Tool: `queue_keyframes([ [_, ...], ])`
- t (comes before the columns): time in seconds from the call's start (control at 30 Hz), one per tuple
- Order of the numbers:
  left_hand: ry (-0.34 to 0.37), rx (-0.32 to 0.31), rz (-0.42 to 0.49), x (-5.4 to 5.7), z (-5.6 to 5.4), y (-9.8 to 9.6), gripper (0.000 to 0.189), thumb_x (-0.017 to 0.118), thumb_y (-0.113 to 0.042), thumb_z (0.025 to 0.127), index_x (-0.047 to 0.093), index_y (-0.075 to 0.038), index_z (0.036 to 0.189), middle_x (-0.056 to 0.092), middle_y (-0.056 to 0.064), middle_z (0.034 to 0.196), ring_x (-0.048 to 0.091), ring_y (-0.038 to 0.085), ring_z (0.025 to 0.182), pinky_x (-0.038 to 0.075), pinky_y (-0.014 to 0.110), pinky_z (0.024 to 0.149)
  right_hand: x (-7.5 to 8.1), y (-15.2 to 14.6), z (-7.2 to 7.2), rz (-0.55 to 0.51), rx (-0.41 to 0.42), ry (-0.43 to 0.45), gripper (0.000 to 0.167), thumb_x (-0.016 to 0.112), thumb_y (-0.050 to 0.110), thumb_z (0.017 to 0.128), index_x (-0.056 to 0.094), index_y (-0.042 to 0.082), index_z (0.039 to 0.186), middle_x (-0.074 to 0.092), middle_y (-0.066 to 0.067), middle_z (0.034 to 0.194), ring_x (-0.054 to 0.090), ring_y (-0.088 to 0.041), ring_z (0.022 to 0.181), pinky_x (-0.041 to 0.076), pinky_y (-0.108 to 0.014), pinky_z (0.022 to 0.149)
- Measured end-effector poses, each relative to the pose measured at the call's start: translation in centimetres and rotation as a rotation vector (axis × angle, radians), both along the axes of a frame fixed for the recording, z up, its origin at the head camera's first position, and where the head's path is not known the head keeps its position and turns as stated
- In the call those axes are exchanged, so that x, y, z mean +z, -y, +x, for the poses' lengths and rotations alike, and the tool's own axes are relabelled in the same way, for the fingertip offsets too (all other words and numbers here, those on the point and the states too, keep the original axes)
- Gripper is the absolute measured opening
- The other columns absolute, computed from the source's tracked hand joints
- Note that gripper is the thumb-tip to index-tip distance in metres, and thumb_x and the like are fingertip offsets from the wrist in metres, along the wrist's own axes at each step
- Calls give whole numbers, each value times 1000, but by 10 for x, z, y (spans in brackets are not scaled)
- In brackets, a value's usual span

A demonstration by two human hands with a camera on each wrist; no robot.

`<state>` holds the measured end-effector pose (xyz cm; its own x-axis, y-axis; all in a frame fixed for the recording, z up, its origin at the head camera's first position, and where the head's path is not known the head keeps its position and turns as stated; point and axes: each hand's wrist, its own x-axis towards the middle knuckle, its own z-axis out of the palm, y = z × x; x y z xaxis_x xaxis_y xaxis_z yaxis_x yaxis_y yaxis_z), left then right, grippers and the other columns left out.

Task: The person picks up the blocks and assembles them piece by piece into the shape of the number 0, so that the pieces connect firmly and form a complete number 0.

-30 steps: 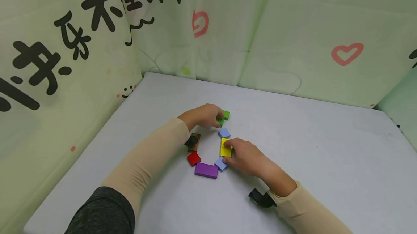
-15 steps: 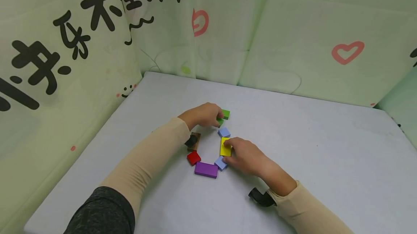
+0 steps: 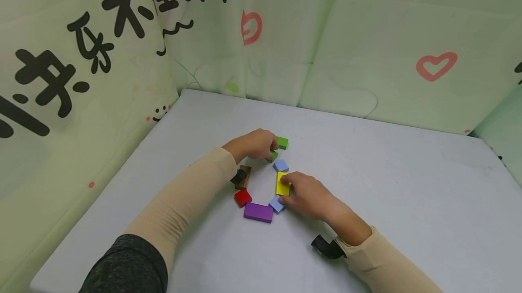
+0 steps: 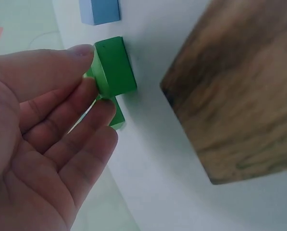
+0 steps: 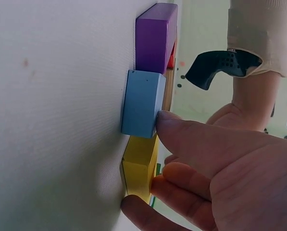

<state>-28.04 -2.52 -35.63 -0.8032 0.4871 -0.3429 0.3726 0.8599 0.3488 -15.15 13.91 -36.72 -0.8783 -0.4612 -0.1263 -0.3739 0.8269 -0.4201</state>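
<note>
In the head view my left hand reaches to the far side of a loose ring of blocks. Its thumb and fingers pinch a green block, partly covered by the hand from above. A second green block lies just beyond it. My right hand rests at the ring's right side. Its thumb touches the side of a light blue block, and its other fingers lie at a yellow block. Another light blue block sits between the yellow block and the green ones.
A purple block forms the near side of the ring. Left of it lie a red block and a brown wooden block, the latter under my left wrist. The white table meets a printed curtain at the back.
The green block in my left hand has shifted slightly left and nearer, away from the second green block. My right hand and the other blocks stay in place.
</note>
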Motion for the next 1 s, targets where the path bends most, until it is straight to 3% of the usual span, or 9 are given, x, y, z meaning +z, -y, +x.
queue_keyframes([
  [0.4, -50, 6, -33, -4, 0, -6, 29, 69, -18, 96, 64, -8, 123, 63, 5, 115, 55, 20, 99, 48, 30, 93, 0, -1, 1, -9, 2, 6, 44, 75, 21, 91, 62, -3, 125, 62, -16, 125, 58, -32, 113, 47, -47, 99],
  [0.57, -44, 32, 4, -6, 1, -5, 30, 70, -16, 95, 63, -8, 124, 63, 5, 114, 55, 20, 100, 49, 31, 92, 0, -1, 0, -3, -1, 3, 44, 75, 21, 91, 62, -3, 125, 62, -16, 125, 58, -32, 113, 47, -47, 99],
  [1.0, -6, 34, 89, -8, -2, 8, 30, 72, -14, 93, 63, -9, 121, 61, 3, 112, 54, 20, 101, 48, 30, 94, 0, -1, 0, 7, -3, 2, 44, 75, 21, 91, 62, -2, 125, 62, -16, 124, 59, -31, 111, 47, -46, 98],
])
